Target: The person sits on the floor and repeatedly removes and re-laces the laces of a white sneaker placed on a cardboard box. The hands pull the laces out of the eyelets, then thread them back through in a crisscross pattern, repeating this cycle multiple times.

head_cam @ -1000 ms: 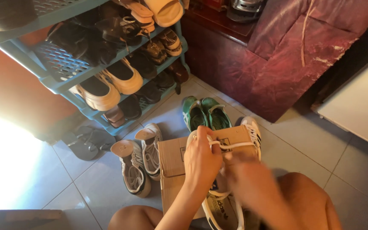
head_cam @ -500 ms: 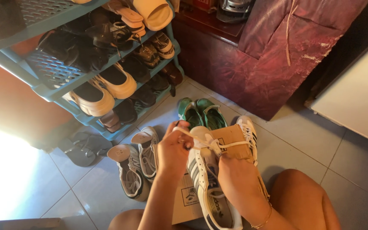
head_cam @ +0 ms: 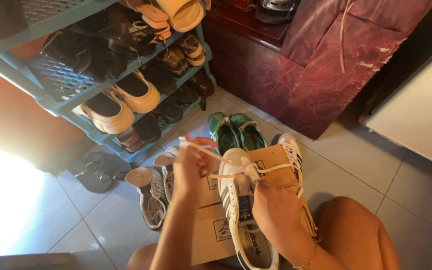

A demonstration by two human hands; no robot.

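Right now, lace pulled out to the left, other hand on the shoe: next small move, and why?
Probably draw the left hand a little further up and left to take up slack. The white lace runs taut from its grip to the eyelets of the white sneaker, but a loose loop sags near the toe. The right hand steadies the sneaker over the cardboard box.

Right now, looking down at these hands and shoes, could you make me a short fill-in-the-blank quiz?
1. Both hands pull on a white ____ of the white sneaker.
2. The sneaker rests over a brown ____ box.
3. The two shoes on the floor just beyond the box are ____ in colour.
4. The shoe rack stands to the person's ____.

Missing words: lace; cardboard; green; left
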